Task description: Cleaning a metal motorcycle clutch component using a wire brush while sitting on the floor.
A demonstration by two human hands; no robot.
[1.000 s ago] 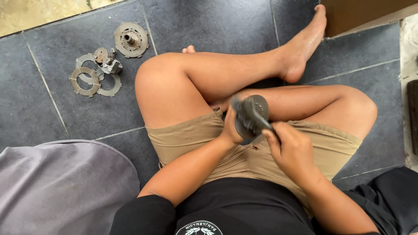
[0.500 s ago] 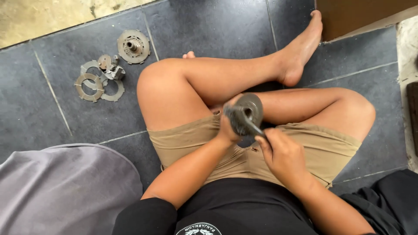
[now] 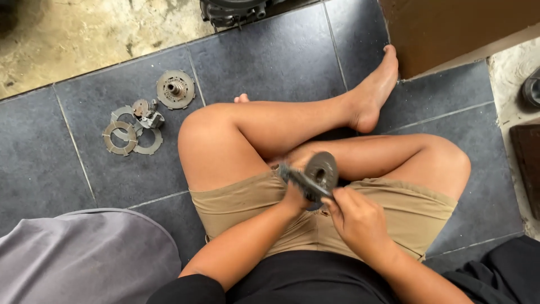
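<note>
I sit cross-legged on dark grey floor tiles. My left hand (image 3: 293, 194) holds a round grey metal disc part (image 3: 324, 170) upright over my lap, gripping it from below and behind. A dark metal tool (image 3: 304, 181) lies across the disc's lower left side, and my right hand (image 3: 355, 218) is closed on the tool's near end. My fingers hide the back of the disc.
To my left on the tiles lie a round metal hub (image 3: 175, 89), several flat ring plates (image 3: 119, 138) and a small metal piece (image 3: 149, 116). A dark machine part (image 3: 236, 8) sits at the top edge. Grey cloth (image 3: 84, 259) lies bottom left, a brown wooden panel (image 3: 450, 28) top right.
The disc has turned more edge-on and the tool has swung down to lie across it. The view shifted, showing more floor at the top.
</note>
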